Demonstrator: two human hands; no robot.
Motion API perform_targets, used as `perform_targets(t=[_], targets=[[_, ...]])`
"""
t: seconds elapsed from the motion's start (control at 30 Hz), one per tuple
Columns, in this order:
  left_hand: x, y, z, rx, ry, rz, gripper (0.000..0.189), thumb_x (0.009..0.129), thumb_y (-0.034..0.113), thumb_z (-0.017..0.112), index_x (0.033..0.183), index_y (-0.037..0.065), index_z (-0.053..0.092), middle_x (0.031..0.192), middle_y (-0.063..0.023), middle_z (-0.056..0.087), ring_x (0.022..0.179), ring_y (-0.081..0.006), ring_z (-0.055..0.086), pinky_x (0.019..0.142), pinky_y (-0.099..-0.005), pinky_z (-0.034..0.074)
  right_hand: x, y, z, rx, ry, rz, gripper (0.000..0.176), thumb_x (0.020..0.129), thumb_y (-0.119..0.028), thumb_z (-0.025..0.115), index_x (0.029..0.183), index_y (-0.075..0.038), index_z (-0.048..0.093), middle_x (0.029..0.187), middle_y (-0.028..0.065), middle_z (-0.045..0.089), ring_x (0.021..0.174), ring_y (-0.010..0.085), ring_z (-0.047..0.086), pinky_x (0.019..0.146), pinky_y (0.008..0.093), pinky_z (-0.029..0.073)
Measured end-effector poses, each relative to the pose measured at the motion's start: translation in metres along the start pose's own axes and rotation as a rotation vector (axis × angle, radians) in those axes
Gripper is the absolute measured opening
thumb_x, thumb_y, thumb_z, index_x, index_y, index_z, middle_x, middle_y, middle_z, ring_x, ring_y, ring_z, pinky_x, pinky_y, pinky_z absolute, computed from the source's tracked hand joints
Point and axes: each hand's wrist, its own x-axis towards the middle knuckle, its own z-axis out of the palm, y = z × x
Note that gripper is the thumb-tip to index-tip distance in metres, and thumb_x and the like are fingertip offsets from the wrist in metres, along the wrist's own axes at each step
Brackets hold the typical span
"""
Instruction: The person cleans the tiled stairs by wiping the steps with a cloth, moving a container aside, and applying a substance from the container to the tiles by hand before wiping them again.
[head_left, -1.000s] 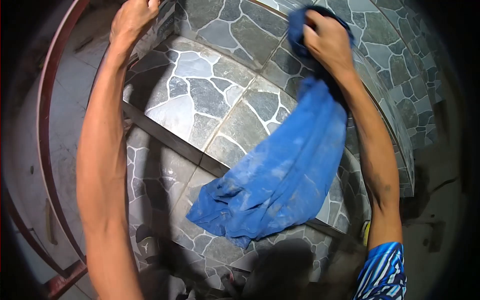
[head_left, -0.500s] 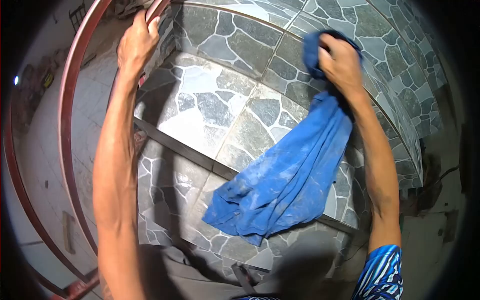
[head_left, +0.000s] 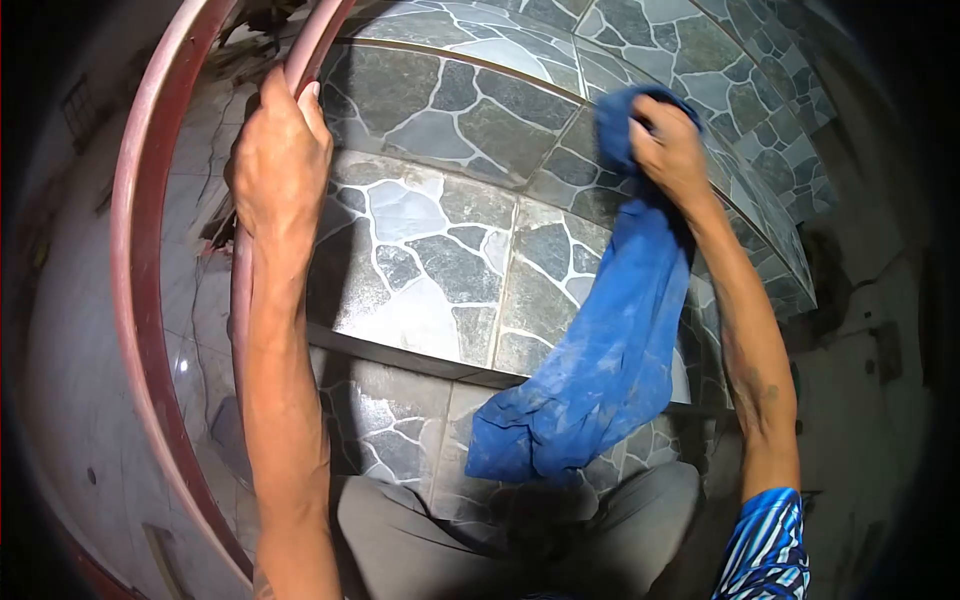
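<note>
My left hand (head_left: 283, 160) is wrapped round a reddish-brown metal railing (head_left: 318, 45) at the upper left. A blue cloth (head_left: 610, 345), smudged with pale dust, is bunched in my right hand (head_left: 665, 145). Its upper end lies at a tiled riser, and the rest hangs down across the stone-patterned stair tread (head_left: 440, 265). The bunched part is slightly blurred, and some of my right fingers are hidden behind it.
A second curved rail (head_left: 130, 230) runs down the left side, with a pale floor (head_left: 90, 380) beyond it. Tiled steps rise ahead, their edge (head_left: 420, 362) crossing the middle. My knees in grey trousers (head_left: 640, 520) are at the bottom.
The view has shifted, and my knees now show more fully. My right hand with the cloth sits slightly lower and further left; the cloth hangs narrower. My left hand still grips the railing.
</note>
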Motion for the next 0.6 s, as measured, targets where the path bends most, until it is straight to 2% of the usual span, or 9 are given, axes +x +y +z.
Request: perform_targets(t=[0.07,0.1,0.2,0.3,0.4,0.5,0.6], targets=[[0.000,0.001,0.000,-0.001,-0.017,-0.009,0.037,0.100,0.031,0.054,0.126,0.004,0.056,0.093,-0.0272,0.069,0.088,-0.0456,0.066,0.074,-0.0513,0.053,0.031,-0.026,0.025,-0.039,-0.014,-0.043,0.016,0.086,-0.015,0.065,0.097,-0.003,0.063,0.076,0.0200,0.061,0.076,0.0371,0.063,0.069,0.0442,0.048],[0.000,-0.003,0.002,-0.020,0.037,0.053,0.033,0.099,0.027,0.055,0.124,0.005,0.054,0.088,-0.0264,0.069,0.083,-0.0452,0.067,0.068,-0.0533,0.054,0.032,-0.022,0.025,-0.020,-0.035,-0.041,0.016,0.086,-0.016,0.066,0.096,-0.003,0.063,0.077,0.0202,0.062,0.077,0.0375,0.063,0.069,0.0444,0.048],[0.001,-0.010,0.004,-0.086,0.029,0.102,0.032,0.099,0.026,0.055,0.124,0.005,0.054,0.089,-0.0264,0.069,0.083,-0.0456,0.067,0.069,-0.0536,0.053,0.017,-0.019,0.006,-0.011,-0.096,-0.022,0.016,0.088,-0.018,0.066,0.094,-0.003,0.062,0.080,0.0205,0.063,0.076,0.0381,0.063,0.069,0.0440,0.048],[0.001,-0.005,0.000,-0.070,0.005,0.062,0.031,0.098,0.025,0.055,0.123,0.006,0.054,0.090,-0.0246,0.069,0.083,-0.0445,0.067,0.069,-0.0531,0.053,-0.038,0.020,-0.036,-0.047,-0.113,0.219,0.014,0.089,-0.013,0.063,0.095,-0.002,0.063,0.080,0.0191,0.062,0.075,0.0339,0.063,0.071,0.0390,0.048],[-0.001,-0.001,0.000,-0.028,0.016,0.032,0.030,0.098,0.026,0.056,0.122,0.007,0.055,0.089,-0.0228,0.070,0.082,-0.0425,0.068,0.068,-0.0517,0.054,-0.051,0.031,-0.050,-0.015,-0.108,0.323,0.012,0.088,-0.012,0.061,0.096,-0.003,0.063,0.079,0.0178,0.062,0.074,0.0289,0.061,0.069,0.0366,0.047],[-0.003,0.003,0.003,0.008,0.031,0.021,0.030,0.098,0.027,0.056,0.121,0.008,0.055,0.087,-0.0213,0.070,0.081,-0.0409,0.069,0.066,-0.0500,0.055,-0.030,0.022,-0.043,-0.096,-0.188,0.279,0.013,0.087,-0.012,0.059,0.096,-0.003,0.062,0.077,0.0166,0.060,0.071,0.0282,0.059,0.067,0.0362,0.046],[-0.002,0.002,-0.001,0.034,0.007,-0.013,0.032,0.099,0.029,0.054,0.125,0.009,0.056,0.093,-0.0235,0.070,0.085,-0.0432,0.068,0.071,-0.0515,0.054,0.022,-0.012,0.005,-0.036,-0.086,0.067,0.016,0.082,-0.016,0.059,0.091,-0.002,0.061,0.077,0.0202,0.061,0.074,0.0373,0.061,0.067,0.0457,0.048]])
